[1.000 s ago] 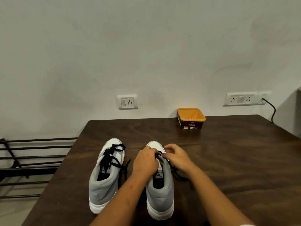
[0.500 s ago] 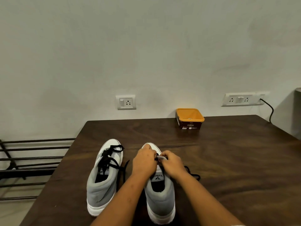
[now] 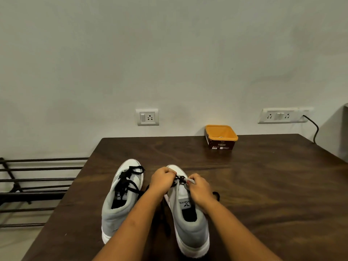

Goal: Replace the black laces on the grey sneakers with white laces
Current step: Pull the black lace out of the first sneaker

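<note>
Two grey sneakers with white toes and soles stand side by side on the dark wooden table [image 3: 263,185], toes pointing away from me. The left sneaker [image 3: 120,202] has its black lace [image 3: 130,178] loosely threaded. Both hands work at the eyelets near the toe of the right sneaker [image 3: 190,223]. My left hand [image 3: 162,179] pinches the black lace [image 3: 179,178] there, and my right hand [image 3: 199,189] grips the shoe's right eyelet flap. A loose end of the lace [image 3: 216,195] lies on the table right of my right wrist. No white laces are visible.
An orange tub [image 3: 221,136] with a dark label stands at the table's back edge by the wall. A black metal rack [image 3: 33,185] is left of the table. Two wall sockets sit above the table, one with a black cable [image 3: 314,129].
My hands have shifted a little on the right sneaker: the left hand moved toward the toe, and the right hand has drawn in over the eyelets. The loose lace end moved right.
</note>
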